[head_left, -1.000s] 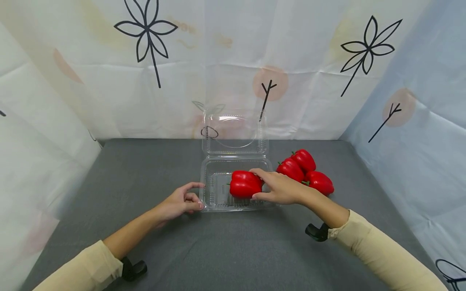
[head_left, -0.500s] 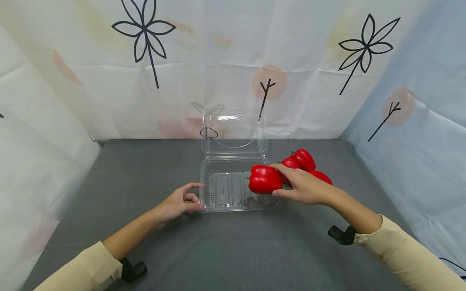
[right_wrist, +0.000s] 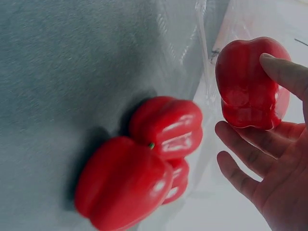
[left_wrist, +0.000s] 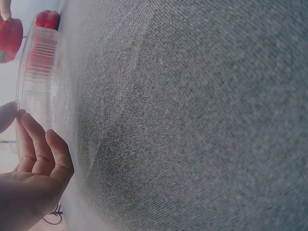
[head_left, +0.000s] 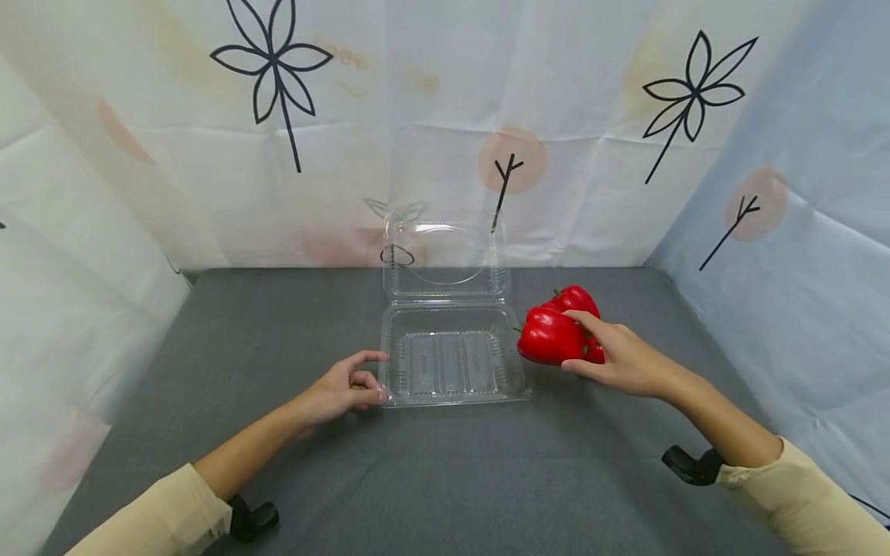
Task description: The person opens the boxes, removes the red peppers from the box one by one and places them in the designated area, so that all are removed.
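My right hand (head_left: 621, 361) grips a red bell pepper (head_left: 551, 337) between thumb and fingers, just right of the clear plastic clamshell container (head_left: 452, 369). In the right wrist view, this bell pepper (right_wrist: 249, 79) is held up above the cloth. Several more red bell peppers (right_wrist: 126, 183) lie bunched on the cloth, partly hidden behind the held one in the head view. The container's hinged lid (head_left: 445, 262) stands up at the back, and its tray has nothing inside. At its front left corner, my left hand (head_left: 350, 384) pinches the rim between thumb and index finger.
A grey cloth (head_left: 445, 479) covers the table. Behind it hangs a pale fabric backdrop (head_left: 410, 100) with drawn flowers, and more fabric rises at both sides. Each wrist wears a black camera mount (head_left: 253, 519).
My right hand has carried the bell pepper rightward, from over the container's tray to beside the other bell peppers. My left hand has stayed on the container's rim.
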